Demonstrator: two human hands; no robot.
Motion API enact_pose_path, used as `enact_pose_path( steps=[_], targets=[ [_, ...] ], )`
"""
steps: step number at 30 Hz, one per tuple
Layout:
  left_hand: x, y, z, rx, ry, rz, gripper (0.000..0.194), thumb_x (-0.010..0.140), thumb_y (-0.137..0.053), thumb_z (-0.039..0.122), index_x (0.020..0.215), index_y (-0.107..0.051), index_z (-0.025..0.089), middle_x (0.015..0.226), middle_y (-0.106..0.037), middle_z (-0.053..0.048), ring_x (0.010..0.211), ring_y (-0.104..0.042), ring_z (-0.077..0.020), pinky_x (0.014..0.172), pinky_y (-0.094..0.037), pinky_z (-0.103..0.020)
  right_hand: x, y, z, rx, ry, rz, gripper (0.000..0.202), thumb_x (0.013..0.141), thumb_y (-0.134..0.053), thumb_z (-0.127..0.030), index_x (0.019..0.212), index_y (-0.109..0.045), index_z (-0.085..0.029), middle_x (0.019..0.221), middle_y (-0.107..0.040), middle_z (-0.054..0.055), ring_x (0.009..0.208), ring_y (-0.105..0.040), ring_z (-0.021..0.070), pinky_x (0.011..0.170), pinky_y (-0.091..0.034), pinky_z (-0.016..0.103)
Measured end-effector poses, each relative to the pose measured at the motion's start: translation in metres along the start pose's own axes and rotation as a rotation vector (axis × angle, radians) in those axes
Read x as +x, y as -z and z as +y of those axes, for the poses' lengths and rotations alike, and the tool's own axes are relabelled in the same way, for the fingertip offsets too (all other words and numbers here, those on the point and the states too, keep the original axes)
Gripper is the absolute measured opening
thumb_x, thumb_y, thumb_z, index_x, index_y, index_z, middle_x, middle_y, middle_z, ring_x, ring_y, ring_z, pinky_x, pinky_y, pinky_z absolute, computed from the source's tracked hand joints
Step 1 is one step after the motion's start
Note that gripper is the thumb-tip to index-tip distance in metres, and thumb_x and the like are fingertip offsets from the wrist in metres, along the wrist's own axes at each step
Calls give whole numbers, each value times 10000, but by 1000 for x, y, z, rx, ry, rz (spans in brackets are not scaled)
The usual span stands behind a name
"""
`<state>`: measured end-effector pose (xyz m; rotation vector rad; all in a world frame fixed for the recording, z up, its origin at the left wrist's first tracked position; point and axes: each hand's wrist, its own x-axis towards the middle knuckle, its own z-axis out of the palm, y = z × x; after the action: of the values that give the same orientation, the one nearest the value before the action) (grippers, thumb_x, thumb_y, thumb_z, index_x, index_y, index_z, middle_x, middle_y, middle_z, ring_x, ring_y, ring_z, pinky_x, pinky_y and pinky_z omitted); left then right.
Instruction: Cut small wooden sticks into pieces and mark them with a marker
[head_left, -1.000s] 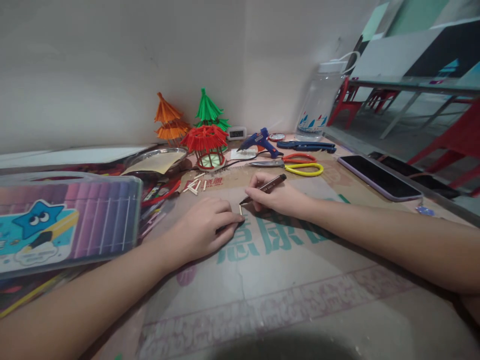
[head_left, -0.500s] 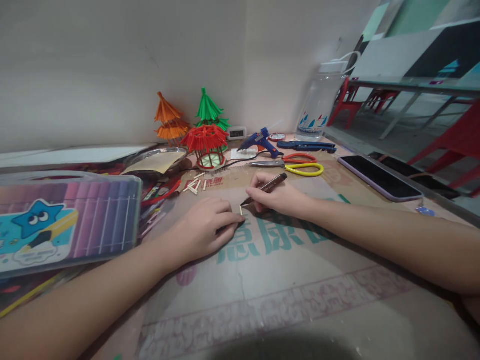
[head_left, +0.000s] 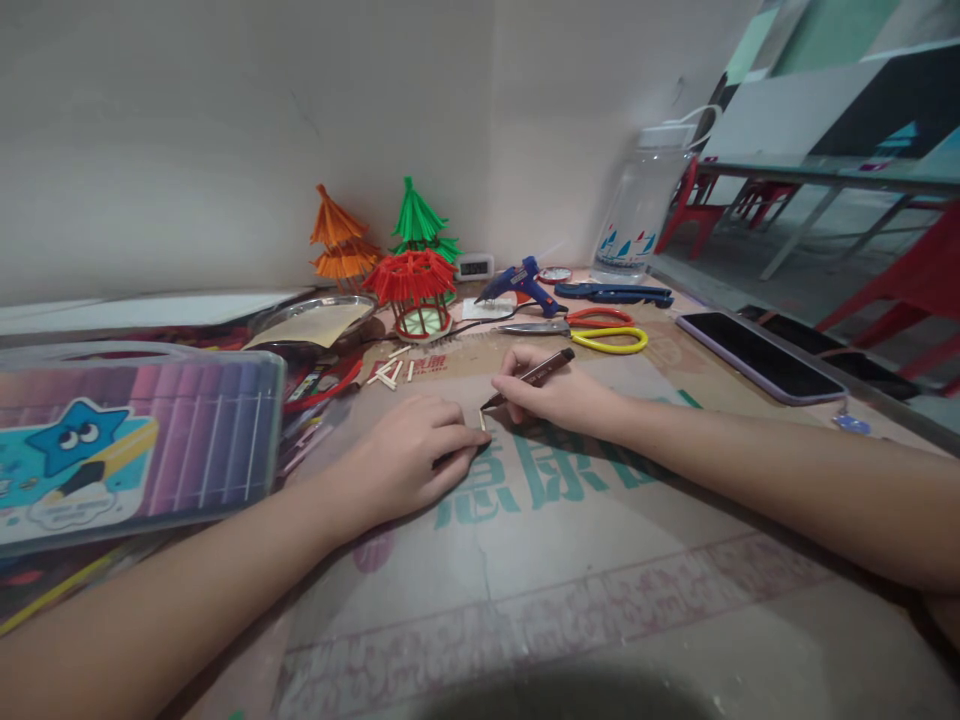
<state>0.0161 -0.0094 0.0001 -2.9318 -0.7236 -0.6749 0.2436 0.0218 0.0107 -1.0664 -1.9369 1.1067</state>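
Note:
My right hand [head_left: 551, 395] is closed around a dark brown marker [head_left: 544, 370], whose tip points down at the upper end of a short pale stick [head_left: 483, 421]. At the stick's lower end rests the index fingertip of my left hand [head_left: 420, 450], pressing it to the printed board [head_left: 585, 570]. The other left fingers are curled under, with a gap below the index finger. Several more short pale sticks [head_left: 386, 375] lie loose beyond my left hand.
Small red [head_left: 412, 280], green [head_left: 417, 215] and orange [head_left: 337, 240] stick models stand by the wall. Right of them are a blue glue gun [head_left: 517, 283], scissors [head_left: 607, 335], blue pliers [head_left: 615, 294], a bottle [head_left: 637, 205] and a phone [head_left: 757, 355]. A marker case [head_left: 202, 430] lies left.

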Motion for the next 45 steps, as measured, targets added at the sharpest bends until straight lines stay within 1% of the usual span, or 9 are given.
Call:
enact_pose_path(
  steps=[5,11,16,19,22,28,30,37,45],
  targets=[
    [0,0,0,7,7,-7,234,967,-518,204,1072,-727,194,814,-648,-42,781,-589,-188,715,-440,-323,-2,1,-1,-19,-12,-13,213,894,-583,-350,768,-478,-214,533,-595,-54,485,-526,99,499,-392,232],
    [0,0,0,6,6,-17,244,973,-511,208,1082,-728,190,815,-645,-44,779,-579,-190,716,-444,-330,-4,2,-5,-8,-33,-92,212,874,-612,-336,761,-481,-212,513,-583,-59,480,-525,103,507,-398,235],
    [0,0,0,-15,14,-11,245,968,-515,205,1085,-730,192,854,-655,-55,806,-589,-190,735,-459,-332,-3,1,-5,1,-13,-50,215,883,-609,-348,773,-483,-212,539,-592,-57,491,-522,99,501,-384,232],
    [0,0,0,-34,23,-11,238,962,-521,197,1075,-731,197,931,-672,-66,856,-601,-193,769,-473,-336,-3,1,-3,-8,0,-43,216,890,-599,-362,782,-488,-211,550,-596,-53,497,-528,101,496,-379,233],
    [0,1,1,-47,28,-17,238,962,-523,192,1084,-727,195,937,-669,-63,862,-605,-190,773,-478,-334,-3,1,-3,-9,-2,-46,219,887,-607,-363,785,-487,-211,551,-604,-49,501,-531,102,496,-380,232],
    [0,2,0,-58,34,-24,242,966,-516,196,1077,-731,190,931,-673,-65,843,-599,-190,756,-470,-339,-5,3,-6,35,-24,-146,234,867,-635,-361,774,-481,-211,530,-601,-54,484,-523,99,480,-374,223],
    [0,2,0,-62,38,-26,243,961,-521,192,1085,-730,193,935,-673,-63,842,-599,-191,750,-467,-341,-6,3,-6,40,-21,-154,233,865,-636,-363,776,-482,-212,525,-597,-57,477,-520,98,480,-375,224],
    [0,1,0,-57,41,-40,245,967,-516,204,1096,-725,202,943,-671,-64,867,-599,-198,773,-471,-350,-3,0,-3,-14,-13,-35,207,874,-616,-348,783,-493,-210,547,-602,-48,503,-535,104,493,-383,229],
    [-1,0,-1,-33,44,-35,268,972,-505,222,1117,-730,206,882,-649,-66,823,-586,-195,738,-462,-339,-1,-2,-3,21,-23,21,215,889,-589,-379,794,-488,-214,564,-607,-47,499,-542,103,479,-394,228]
  ],
)
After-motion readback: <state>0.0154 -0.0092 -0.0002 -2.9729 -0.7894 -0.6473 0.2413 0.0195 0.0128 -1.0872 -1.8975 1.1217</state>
